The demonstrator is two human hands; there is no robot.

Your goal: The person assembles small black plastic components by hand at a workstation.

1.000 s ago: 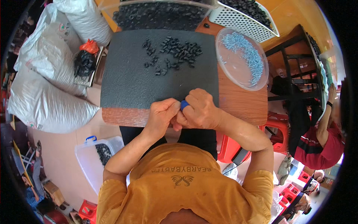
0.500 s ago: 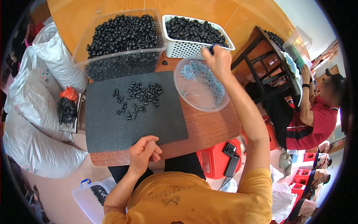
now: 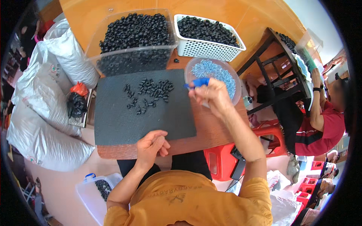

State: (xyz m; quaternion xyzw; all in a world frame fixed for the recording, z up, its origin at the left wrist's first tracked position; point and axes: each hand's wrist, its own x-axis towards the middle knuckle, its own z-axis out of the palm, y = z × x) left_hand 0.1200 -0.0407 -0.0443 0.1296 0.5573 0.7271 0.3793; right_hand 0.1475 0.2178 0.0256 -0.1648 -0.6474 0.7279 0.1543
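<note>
My right hand [image 3: 214, 96] is closed around a blue object [image 3: 201, 82] with a narrow tip pointing left; its exact kind is hidden by my fingers. This hand is over the near left rim of a round clear tub [image 3: 238, 98], which contains many small bluish screw-like pieces [image 3: 215, 71]. At the front edge of a dark grey mat [image 3: 113, 124], my left hand [image 3: 150, 148] is half curled, fingers apart, with nothing visible in it. Small black ring-like parts [image 3: 156, 89] lie in a loose cluster on the mat.
Behind the mat stand a clear bin [image 3: 130, 64] and a white perforated basket [image 3: 207, 52], both full of black parts. White sacks [image 3: 41, 132] lean at the left. A red stool [image 3: 218, 164] is under the table's right. Another person [image 3: 320, 124] sits farther right.
My right hand has moved from beside the white basket down and left to the tub's near rim, still holding the blue object. My left hand stays by the mat's front edge. The view has shifted slightly.
</note>
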